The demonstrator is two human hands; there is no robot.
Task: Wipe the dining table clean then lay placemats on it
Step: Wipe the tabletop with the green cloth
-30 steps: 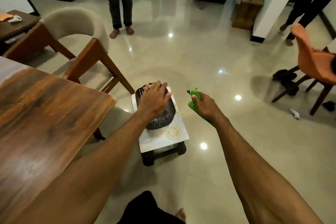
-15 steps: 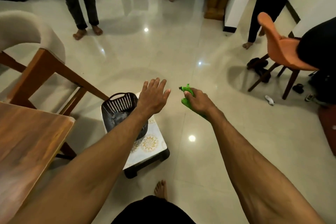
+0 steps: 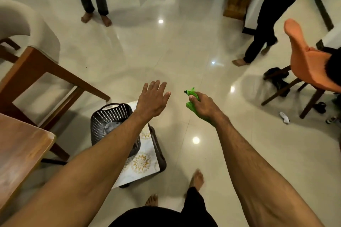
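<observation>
Both bare forearms are extended forward and downward, the left hand [image 3: 154,100] held empty with palm down and fingers [image 3: 156,86] spread straight, while the right hand [image 3: 203,106] is curled closed around a green cloth [image 3: 191,105], knuckles up.

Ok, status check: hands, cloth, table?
Left hand open, empty, above the floor. Right hand shut on green cloth. Dining table at far left, unwiped. Black basket on low stool between.
</observation>
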